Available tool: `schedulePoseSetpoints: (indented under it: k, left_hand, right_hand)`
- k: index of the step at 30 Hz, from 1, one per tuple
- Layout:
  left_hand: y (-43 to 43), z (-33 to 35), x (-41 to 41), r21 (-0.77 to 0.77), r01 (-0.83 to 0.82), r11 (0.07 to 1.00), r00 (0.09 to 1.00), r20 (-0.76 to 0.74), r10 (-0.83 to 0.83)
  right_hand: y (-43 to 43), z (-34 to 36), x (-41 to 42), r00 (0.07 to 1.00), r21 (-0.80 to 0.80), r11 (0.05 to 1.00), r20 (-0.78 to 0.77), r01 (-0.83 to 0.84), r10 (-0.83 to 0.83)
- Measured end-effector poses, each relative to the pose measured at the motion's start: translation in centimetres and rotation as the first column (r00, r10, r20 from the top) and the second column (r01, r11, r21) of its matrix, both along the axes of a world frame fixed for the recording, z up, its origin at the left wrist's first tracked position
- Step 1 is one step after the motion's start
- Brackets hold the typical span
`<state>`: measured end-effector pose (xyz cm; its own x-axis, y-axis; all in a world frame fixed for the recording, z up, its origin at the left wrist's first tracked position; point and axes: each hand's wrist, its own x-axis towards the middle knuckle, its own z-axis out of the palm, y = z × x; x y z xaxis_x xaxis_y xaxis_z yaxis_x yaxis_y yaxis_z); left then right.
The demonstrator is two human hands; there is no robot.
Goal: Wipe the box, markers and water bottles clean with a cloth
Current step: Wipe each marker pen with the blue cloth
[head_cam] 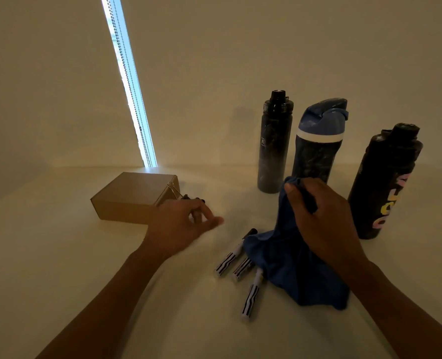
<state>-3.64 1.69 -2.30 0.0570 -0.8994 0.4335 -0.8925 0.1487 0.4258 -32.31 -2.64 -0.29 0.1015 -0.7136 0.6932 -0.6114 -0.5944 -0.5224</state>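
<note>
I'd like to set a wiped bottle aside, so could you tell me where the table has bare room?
Bare table: the wide near-left area in front of the box, left of the left hand; also the strip between box and the leftmost bottle. Crowded: the right side, where markers, cloth, right hand and three bottles cluster.

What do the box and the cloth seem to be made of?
The box looks like plain brown cardboard, matte, with folded edges. The cloth, which the right hand pinches, looks like soft blue fabric, perhaps microfibre: it drapes in folds.
</note>
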Motion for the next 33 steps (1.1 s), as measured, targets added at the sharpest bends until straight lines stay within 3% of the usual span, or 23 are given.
schedulePoseSetpoints:
  k: [4,10,14,17,21,27,33]
  left_hand:
    - [0.9,0.2,-2.3,0.262,0.198,0.945,0.970,0.087,-0.228]
    - [0.8,0.1,-2.2,0.332,0.166,0.929,0.967,0.131,-0.219]
    - [0.8,0.4,-1.6,0.224,0.111,0.968,0.986,0.096,-0.135]
    - [1.1,1.0,-1.1,0.012,0.115,0.993,0.993,-0.010,-0.115]
    - [1.9,1.9,-1.9,-0.202,0.201,0.958,0.959,-0.157,-0.234]
    - [2.3,2.0,-3.3,-0.275,0.264,0.925,0.942,-0.132,-0.308]
    - [2.4,2.2,-3.6,-0.311,0.238,0.920,0.955,-0.096,-0.279]
  right_hand:
    - [-0.2,1.1,-0.9,0.997,-0.009,0.999,0.068,0.047,-0.046]
    - [-0.3,0.7,-0.7,0.997,0.167,0.986,0.073,-0.004,-0.008]
    - [-0.4,0.0,-0.2,0.983,0.281,0.952,0.168,-0.120,0.074]
    - [-0.3,-0.1,0.0,0.945,0.353,0.907,0.305,-0.230,0.120]
    - [0.0,0.2,0.2,0.874,0.379,0.845,0.448,-0.377,0.189]
    - [0.9,0.5,0.9,0.829,0.378,0.799,0.502,-0.467,0.247]
    - [1.1,0.3,0.8,0.844,0.443,0.749,0.453,-0.493,0.288]
